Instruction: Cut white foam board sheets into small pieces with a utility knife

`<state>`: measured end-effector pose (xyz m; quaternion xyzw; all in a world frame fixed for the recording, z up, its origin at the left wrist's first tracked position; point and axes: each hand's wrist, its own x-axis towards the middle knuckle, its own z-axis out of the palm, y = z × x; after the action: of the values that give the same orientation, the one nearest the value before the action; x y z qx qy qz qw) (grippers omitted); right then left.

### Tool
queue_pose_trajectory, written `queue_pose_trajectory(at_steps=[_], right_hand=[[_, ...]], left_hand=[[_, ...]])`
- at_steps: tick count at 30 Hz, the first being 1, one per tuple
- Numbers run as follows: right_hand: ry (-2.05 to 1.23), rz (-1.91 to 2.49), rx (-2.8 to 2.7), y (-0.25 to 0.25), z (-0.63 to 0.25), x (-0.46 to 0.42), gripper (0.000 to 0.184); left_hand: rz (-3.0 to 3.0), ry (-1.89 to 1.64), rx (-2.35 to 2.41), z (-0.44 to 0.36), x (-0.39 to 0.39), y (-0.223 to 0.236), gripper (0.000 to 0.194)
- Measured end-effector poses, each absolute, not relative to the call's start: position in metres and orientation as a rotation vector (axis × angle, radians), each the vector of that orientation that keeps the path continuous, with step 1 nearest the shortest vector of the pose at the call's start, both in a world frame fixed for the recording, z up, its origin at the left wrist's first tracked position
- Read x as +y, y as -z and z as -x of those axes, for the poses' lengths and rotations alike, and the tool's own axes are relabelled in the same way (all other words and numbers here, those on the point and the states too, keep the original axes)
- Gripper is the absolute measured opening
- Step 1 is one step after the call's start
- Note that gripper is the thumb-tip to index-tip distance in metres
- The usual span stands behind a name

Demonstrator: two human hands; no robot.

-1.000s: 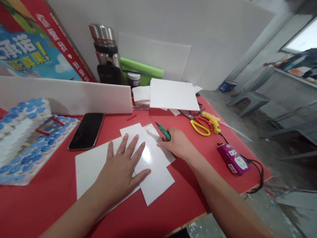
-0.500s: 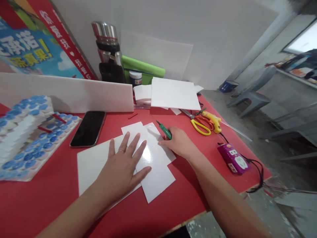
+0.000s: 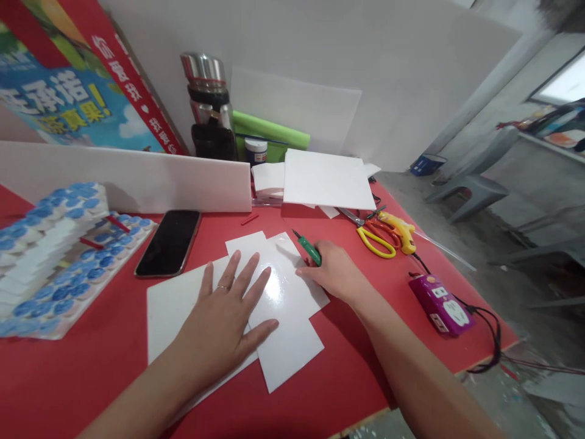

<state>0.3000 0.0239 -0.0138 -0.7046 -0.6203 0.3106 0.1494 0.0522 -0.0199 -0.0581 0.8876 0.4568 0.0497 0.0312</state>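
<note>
My left hand (image 3: 223, 314) lies flat with fingers spread over overlapping white boards. Under its palm and wrist is a larger white board (image 3: 167, 305). To the right of that, a glossy white piece (image 3: 287, 341) reaches out past my thumb. In my right hand (image 3: 336, 271) is a green utility knife (image 3: 309, 249), its dark tip pointing up and left. My right hand rests at the right edge of the boards, and part of the knife handle is hidden by the fingers.
A black phone (image 3: 169, 244) and a blue-and-white model (image 3: 68, 268) lie left. Scissors (image 3: 377, 238), a yellow glue gun (image 3: 400, 231) and a purple power strip (image 3: 441, 305) with cords are right. Behind stand a steel bottle (image 3: 205, 73) and stacked white boards (image 3: 329, 180).
The view has shifted slightly, so everything sits a little lower and further right. Both hands keep nearly the same pose on the boards, and the knife stays in my right hand.
</note>
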Motion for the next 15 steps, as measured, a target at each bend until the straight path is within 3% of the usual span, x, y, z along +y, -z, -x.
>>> queue_pose_trajectory(at_steps=[5, 15], right_hand=[[-0.803, 2.022, -1.890, 0.014, -0.304, 0.025, 0.034], [-0.168, 2.205, -2.017, 0.031, -0.340, 0.031, 0.035]], left_hand=[[-2.744, -0.192, 1.399, -0.053, -0.019, 0.061, 0.081], [-2.709, -0.192, 1.408, -0.052, -0.020, 0.061, 0.080]])
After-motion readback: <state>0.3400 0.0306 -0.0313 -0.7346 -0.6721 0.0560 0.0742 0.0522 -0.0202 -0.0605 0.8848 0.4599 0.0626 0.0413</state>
